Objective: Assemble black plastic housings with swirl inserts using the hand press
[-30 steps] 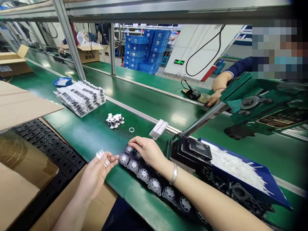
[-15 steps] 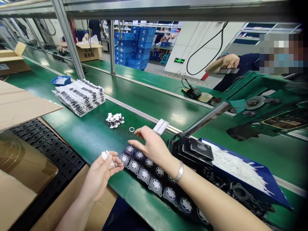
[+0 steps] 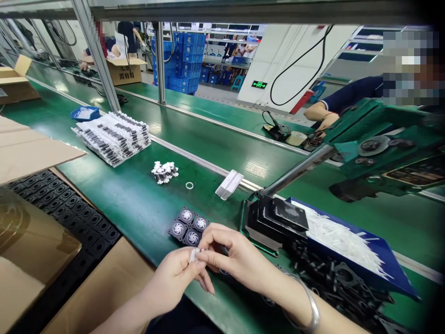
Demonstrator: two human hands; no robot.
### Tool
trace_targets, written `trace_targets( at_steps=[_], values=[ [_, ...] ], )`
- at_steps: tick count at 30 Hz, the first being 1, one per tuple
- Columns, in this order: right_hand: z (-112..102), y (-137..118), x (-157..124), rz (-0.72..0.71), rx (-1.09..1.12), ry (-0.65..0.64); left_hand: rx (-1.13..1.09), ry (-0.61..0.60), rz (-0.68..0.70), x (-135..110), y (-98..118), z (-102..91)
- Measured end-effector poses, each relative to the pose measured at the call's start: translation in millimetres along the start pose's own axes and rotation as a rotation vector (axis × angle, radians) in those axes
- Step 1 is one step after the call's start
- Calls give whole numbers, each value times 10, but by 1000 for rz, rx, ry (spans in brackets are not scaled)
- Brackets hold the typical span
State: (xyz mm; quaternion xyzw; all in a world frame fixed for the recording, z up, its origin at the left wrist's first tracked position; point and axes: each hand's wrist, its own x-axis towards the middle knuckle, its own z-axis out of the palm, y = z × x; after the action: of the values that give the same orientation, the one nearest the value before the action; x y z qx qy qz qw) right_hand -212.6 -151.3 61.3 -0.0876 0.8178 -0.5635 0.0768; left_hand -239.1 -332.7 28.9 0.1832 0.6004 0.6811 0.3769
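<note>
My left hand (image 3: 175,280) and my right hand (image 3: 234,255) meet in front of me above the near edge of the green belt (image 3: 139,199). Both pinch a bunch of small white plastic pieces (image 3: 193,254) between their fingertips. Just beyond the hands lies a row of small black fans with white rotors (image 3: 187,226), partly hidden by my right hand and wrist. A silver bangle (image 3: 313,308) sits on my right wrist.
A blue tray of white pieces (image 3: 347,243) and a black fixture (image 3: 274,218) stand at right under a green press (image 3: 382,148). Trays of black parts (image 3: 62,208) fill a carton at left. Stacked white trays (image 3: 113,137), a white ring (image 3: 189,185) and another person's arm (image 3: 323,116) lie farther off.
My right hand left the fan row and came back to my left hand. My left hand moved right toward it, and both now pinch the white pieces.
</note>
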Motion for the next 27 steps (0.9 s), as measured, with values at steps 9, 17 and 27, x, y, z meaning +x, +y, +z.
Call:
trace_targets(
  at_steps=[9,17,27],
  values=[
    [-47,22,-10,-6,22,78,-214,54,-53,35,-61,51],
    [-274,194,188,-54,-163,348,-432,315,-28,-10,-19,-151],
    [-173,398,328,-146,-517,276,-378,254,-79,-33,-36,-205]
  ],
)
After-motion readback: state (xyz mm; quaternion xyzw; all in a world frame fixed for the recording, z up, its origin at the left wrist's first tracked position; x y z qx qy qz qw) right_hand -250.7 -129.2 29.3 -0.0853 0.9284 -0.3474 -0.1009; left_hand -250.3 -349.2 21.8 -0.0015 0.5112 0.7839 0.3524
